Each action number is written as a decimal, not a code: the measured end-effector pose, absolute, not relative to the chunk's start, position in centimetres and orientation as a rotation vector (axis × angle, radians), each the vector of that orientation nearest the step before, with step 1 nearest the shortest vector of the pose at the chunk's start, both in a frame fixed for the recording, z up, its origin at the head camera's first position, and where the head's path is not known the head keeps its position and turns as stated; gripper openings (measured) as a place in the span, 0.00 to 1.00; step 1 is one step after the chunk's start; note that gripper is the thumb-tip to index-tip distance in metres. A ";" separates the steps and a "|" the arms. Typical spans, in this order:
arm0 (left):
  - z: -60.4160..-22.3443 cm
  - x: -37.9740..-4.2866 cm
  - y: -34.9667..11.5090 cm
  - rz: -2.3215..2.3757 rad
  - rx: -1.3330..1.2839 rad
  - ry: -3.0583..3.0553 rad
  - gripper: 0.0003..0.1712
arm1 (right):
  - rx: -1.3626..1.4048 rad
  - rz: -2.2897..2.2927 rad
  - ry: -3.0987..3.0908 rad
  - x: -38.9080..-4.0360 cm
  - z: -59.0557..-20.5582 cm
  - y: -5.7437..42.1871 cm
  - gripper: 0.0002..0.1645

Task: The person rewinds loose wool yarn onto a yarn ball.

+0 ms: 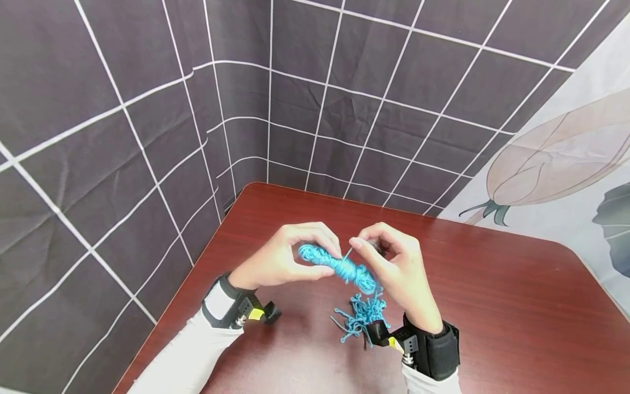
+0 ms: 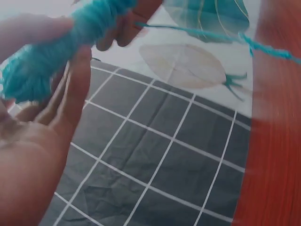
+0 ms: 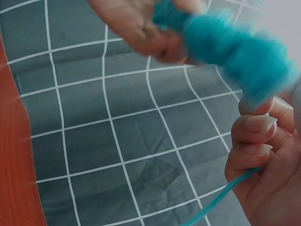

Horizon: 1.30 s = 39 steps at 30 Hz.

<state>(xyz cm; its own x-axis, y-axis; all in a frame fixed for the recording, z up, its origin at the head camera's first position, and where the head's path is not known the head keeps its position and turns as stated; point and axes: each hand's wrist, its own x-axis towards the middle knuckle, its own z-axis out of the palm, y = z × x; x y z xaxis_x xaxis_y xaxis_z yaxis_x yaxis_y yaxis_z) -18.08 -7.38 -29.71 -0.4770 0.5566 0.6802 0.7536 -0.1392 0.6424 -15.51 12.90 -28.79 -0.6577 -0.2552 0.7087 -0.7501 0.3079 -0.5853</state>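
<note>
A wound bundle of bright blue yarn (image 1: 346, 269) is held up above the table, slanting down to the right in the head view. My left hand (image 1: 290, 257) grips it with thumb on the near side and fingers on the far side. Between thumb and forefinger, my right hand (image 1: 401, 268) pinches a short taut strand (image 1: 347, 254) that rises from the bundle's middle. In the right wrist view, that hand's other fingers curl over a yarn tail (image 3: 221, 193) running down to the left. Loose, curly blue yarn (image 1: 366, 312) lies in a heap below the bundle, partly behind the right wrist camera.
The reddish-brown table (image 1: 502, 295) spreads under both hands. A dark grey curtain with white grid lines (image 1: 305, 98) closes off the left and back. At the right hangs a white cloth with a plant print (image 1: 556, 158). Each wrist wears a strapped-on camera (image 1: 379, 332).
</note>
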 end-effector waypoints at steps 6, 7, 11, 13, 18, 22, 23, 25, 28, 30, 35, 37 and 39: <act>-29.4 -17.8 -7.5 -1.852 -1.471 -1.785 0.14 | 0.995 1.346 -2.102 -15.9 -29.3 12.8 0.09; -29.4 -17.8 -7.5 -1.879 -1.428 -1.761 0.14 | 1.003 1.337 -2.106 -16.2 -29.7 12.8 0.09; -29.3 -17.9 -7.4 -1.891 -1.218 -1.712 0.15 | 1.007 1.301 -2.150 -16.8 -30.9 12.6 0.07; -29.4 -18.0 -7.4 -1.857 -1.115 -1.724 0.15 | 1.017 1.271 -2.190 -16.8 -31.1 12.4 0.06; -29.7 -18.2 -7.4 -1.741 -0.985 -1.804 0.15 | 1.057 1.211 -2.223 -16.3 -30.8 11.9 0.04; -29.9 -18.3 -7.3 -1.628 -1.010 -1.880 0.14 | 1.026 1.237 -2.156 -16.1 -30.5 12.1 0.04; -29.9 -18.3 -7.3 -1.615 -1.035 -1.897 0.14 | 1.015 1.254 -2.135 -16.1 -30.4 12.2 0.05; -29.9 -18.3 -7.2 -1.596 -1.105 -1.927 0.13 | 0.989 1.288 -2.093 -16.1 -30.2 12.5 0.07; -29.8 -18.1 -7.3 -1.585 -1.263 -1.954 0.13 | 0.948 1.307 -2.051 -16.1 -29.9 13.0 0.09; -29.6 -18.0 -7.4 -1.599 -1.383 -1.942 0.13 | 0.926 1.312 -2.039 -16.1 -29.8 13.3 0.09; -29.2 -17.6 -7.3 -1.678 -1.536 -1.850 0.14 | 0.957 1.314 -2.039 -16.5 -30.0 13.5 0.10; -29.1 -17.4 -7.3 -1.732 -1.518 -1.801 0.16 | 0.994 1.335 -2.043 -16.7 -30.4 13.4 0.11; -29.0 -17.3 -7.2 -1.804 -1.478 -1.744 0.17 | 1.021 1.341 -2.052 -16.9 -30.8 13.2 0.12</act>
